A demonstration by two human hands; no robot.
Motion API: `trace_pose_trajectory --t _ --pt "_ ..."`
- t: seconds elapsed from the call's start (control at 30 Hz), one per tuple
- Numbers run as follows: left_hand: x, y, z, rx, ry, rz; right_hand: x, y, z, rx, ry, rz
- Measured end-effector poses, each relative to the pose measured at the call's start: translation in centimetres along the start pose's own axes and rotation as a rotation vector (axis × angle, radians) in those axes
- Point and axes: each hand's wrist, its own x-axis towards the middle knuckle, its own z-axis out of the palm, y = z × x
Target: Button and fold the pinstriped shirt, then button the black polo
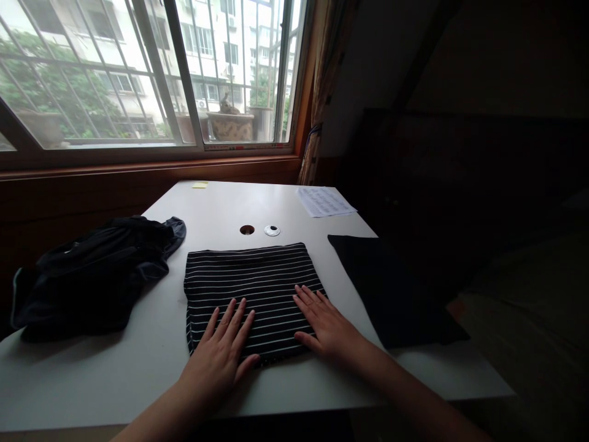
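Note:
A black garment with thin white stripes (248,276) lies folded into a flat, roughly square shape on the white table. My left hand (221,350) rests palm down on its near left part, fingers spread. Flat on its right side is my right hand (322,322), with the fingers stretched out and the thumb apart. Neither hand grips the cloth. The garment's near edge lies partly under the left hand and shows a slightly uneven hem.
A heap of dark clothes (96,276) covers the left of the white table (151,380). Folded dark cloth (391,288) lies at the right edge. Behind are a cable hole (247,229), its round cover (272,230), printed papers (326,202) and a yellow note (200,185).

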Motion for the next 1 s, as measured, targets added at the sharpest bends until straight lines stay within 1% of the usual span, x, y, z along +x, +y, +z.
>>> trace_pose_trajectory --t 0.2,0.33,0.47,0.57,0.6,0.67,0.77,0.83,0.9,0.93,1.0 --pt "-0.3 0.0 0.0 0.037 -0.014 -0.007 -1.2 0.9 0.5 -0.031 0.024 0.025" --pt "-0.7 0.1 -0.1 0.041 -0.031 0.013 -1.8 0.7 0.4 -0.041 0.004 0.053" --pt "-1.1 0.0 -0.5 0.019 -0.081 0.019 -2.4 0.2 -0.4 -0.039 -0.02 0.064" --pt "-0.1 -0.7 -1.3 -0.008 -0.142 0.023 -1.9 0.1 -1.7 -0.036 -0.038 0.043" --pt "0.7 -1.0 -1.6 -0.018 -0.155 0.02 -1.3 0.0 -2.2 -0.037 -0.029 0.033" --pt "3.0 -1.8 -2.0 -0.035 -0.158 0.004 0.5 -0.1 -3.2 -0.053 0.029 0.006" --pt "7.9 -3.1 -1.7 -0.046 -0.139 -0.038 4.9 -0.3 -4.3 -0.098 0.125 -0.045" --pt "10.9 -4.0 -0.8 -0.047 -0.146 -0.079 8.3 -0.4 -4.3 -0.114 0.156 -0.055" --pt "13.0 -5.1 0.7 -0.034 -0.156 -0.161 11.3 -0.4 -3.7 -0.126 0.172 -0.032" --pt "13.6 -5.6 1.5 -0.03 -0.164 -0.214 12.6 -0.3 -3.2 -0.127 0.157 -0.025" --pt "13.9 -7.0 2.9 -0.026 -0.177 -0.294 14.3 0.2 -2.2 -0.13 0.136 -0.024"
